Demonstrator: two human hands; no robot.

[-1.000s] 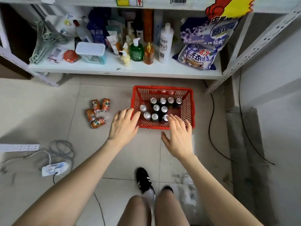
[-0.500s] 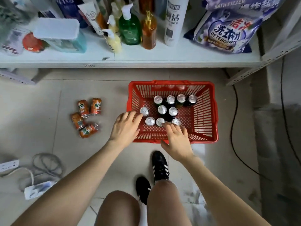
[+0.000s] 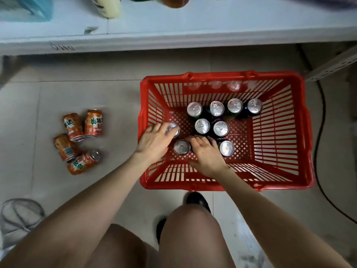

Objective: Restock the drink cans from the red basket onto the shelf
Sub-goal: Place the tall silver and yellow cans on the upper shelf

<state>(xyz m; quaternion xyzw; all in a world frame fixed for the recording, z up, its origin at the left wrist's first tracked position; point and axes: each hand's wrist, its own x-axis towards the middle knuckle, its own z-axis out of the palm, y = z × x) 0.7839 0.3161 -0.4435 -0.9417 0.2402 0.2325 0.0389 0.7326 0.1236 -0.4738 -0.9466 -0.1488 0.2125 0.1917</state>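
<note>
The red basket stands on the tiled floor below the white shelf. Several dark drink cans with silver tops stand upright in its left half. My left hand reaches over the basket's left wall, its fingers curled round the leftmost can. My right hand is inside the basket, fingers curled over a can that it hides. That can stands between a front can and another.
Several orange cans lie and stand on the floor left of the basket. A black cable runs along its right side, and a grey coiled cable lies at lower left. Bottles and a teal box sit on the shelf.
My head has dropped closer to the basket. Both hands moved from its near rim down inside, the left onto the leftmost can, the right over a front can.
</note>
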